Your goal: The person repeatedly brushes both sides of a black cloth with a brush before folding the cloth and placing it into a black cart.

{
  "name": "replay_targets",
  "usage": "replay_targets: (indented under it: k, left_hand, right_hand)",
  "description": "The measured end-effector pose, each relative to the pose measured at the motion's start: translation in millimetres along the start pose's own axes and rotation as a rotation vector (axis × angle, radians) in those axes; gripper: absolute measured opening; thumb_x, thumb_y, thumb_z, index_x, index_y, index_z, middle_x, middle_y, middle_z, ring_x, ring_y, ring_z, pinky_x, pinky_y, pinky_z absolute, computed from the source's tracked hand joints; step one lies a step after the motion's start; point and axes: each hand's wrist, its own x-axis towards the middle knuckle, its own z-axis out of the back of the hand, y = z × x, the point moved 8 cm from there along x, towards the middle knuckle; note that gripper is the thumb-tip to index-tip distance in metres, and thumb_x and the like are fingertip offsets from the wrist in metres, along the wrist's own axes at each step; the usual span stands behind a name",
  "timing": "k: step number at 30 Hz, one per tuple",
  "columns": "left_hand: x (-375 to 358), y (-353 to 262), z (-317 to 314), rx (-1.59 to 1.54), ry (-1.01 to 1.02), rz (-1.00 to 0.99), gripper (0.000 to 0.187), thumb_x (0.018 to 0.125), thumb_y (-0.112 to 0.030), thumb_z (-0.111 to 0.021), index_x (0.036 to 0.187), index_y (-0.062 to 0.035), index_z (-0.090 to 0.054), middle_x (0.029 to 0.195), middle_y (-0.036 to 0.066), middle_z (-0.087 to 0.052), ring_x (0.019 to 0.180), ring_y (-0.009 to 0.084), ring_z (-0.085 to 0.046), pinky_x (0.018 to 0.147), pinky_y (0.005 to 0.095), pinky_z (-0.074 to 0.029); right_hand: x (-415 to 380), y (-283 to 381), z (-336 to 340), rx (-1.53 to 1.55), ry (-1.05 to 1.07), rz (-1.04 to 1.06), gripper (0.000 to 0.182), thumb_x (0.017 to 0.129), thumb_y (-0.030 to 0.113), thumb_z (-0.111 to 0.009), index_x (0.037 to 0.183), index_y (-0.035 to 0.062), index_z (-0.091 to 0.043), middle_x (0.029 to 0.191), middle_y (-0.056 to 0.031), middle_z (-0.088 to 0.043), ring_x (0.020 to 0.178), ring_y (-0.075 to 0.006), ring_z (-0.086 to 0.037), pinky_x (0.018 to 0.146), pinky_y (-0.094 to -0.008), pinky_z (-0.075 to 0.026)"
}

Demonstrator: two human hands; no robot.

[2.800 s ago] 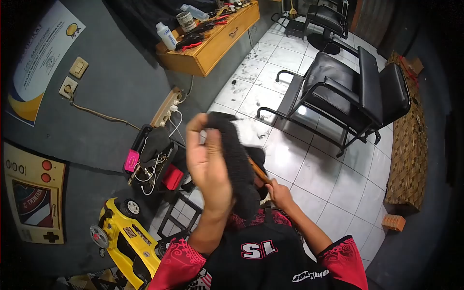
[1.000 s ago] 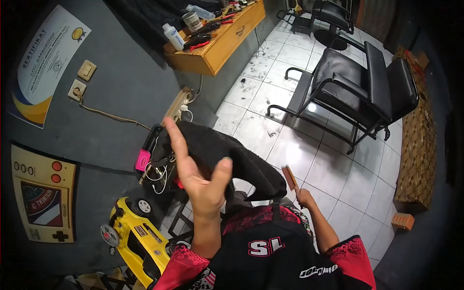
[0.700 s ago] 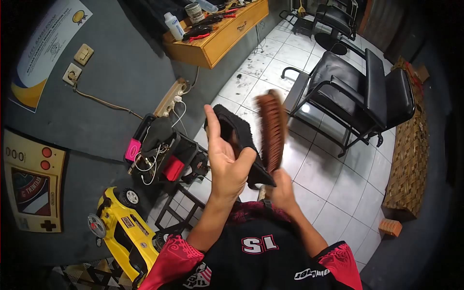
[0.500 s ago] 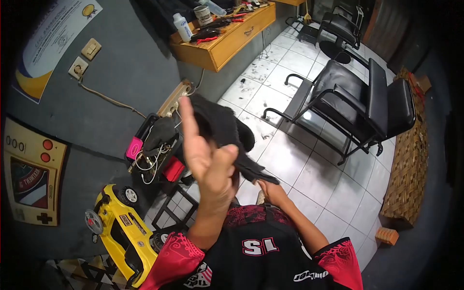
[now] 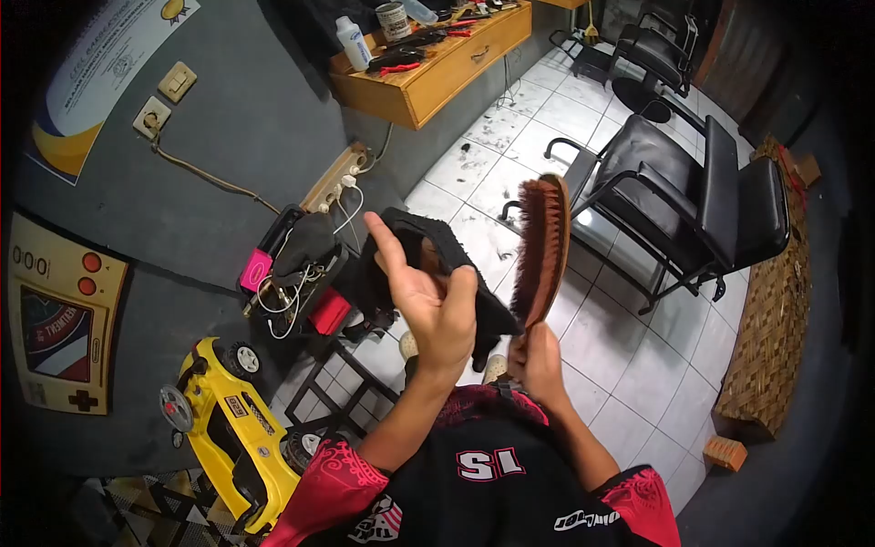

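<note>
head-worn view, facing steeply down; hands close below

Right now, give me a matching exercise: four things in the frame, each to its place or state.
Things:
1. black cloth
2. wooden brush
3. yellow toy car
4. white bottle

Places or states:
A. on the wooden shelf
B. on the floor, lower left
C. draped over the left hand
D. gripped by its handle in the right hand

Pairs: 1-C, 2-D, 3-B, 4-A
</note>
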Motion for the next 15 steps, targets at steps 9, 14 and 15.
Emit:
replay_targets:
  k: [9, 14, 15]
  left_hand:
    - [24.0, -41.0, 15.9, -0.110, -0.269, -0.142, 0.073, 0.074, 0.003, -0.042, 0.141, 0.0006, -0.013, 0.112, 0.009, -0.048, 0.074, 0.0067, -0.043, 0.066, 0.0172, -0.037]
    - [26.2, -53.5, 47.8, -0.025, -0.374, -0.203, 0.062, 0.075, -0.003, -0.044, 0.135, -0.0006, -0.031, 0.097, 0.007, -0.052, 0.076, 0.0127, -0.052, 0.068, 0.0236, -0.045]
    - [24.2, -48.7, 54.8, 0.010, -0.391, -0.226, 0.063, 0.075, -0.002, -0.044, 0.137, -0.0009, -0.030, 0.095, 0.005, -0.052, 0.072, 0.0103, -0.050, 0.065, 0.0216, -0.044]
  right_hand:
    - [51.4, -180.9, 39.0, -1.243, 0.303, -0.102, 0.040, 0.094, 0.035, -0.036, 0.100, -0.0028, -0.048, 0.073, -0.0277, -0.060, 0.075, -0.0461, -0.058, 0.066, -0.0516, -0.046]
    - [39.6, -293.2, 140.7, -1.298, 0.371, -0.216, 0.054, 0.095, 0.040, -0.030, 0.088, -0.0067, -0.055, 0.067, -0.0270, -0.058, 0.064, -0.0446, -0.057, 0.065, -0.0507, -0.046]
    - [40.4, -285.3, 150.2, -1.238, 0.282, -0.289, 0.055, 0.095, 0.042, -0.030, 0.085, -0.0060, -0.055, 0.064, -0.0243, -0.058, 0.060, -0.0404, -0.058, 0.061, -0.0476, -0.046]
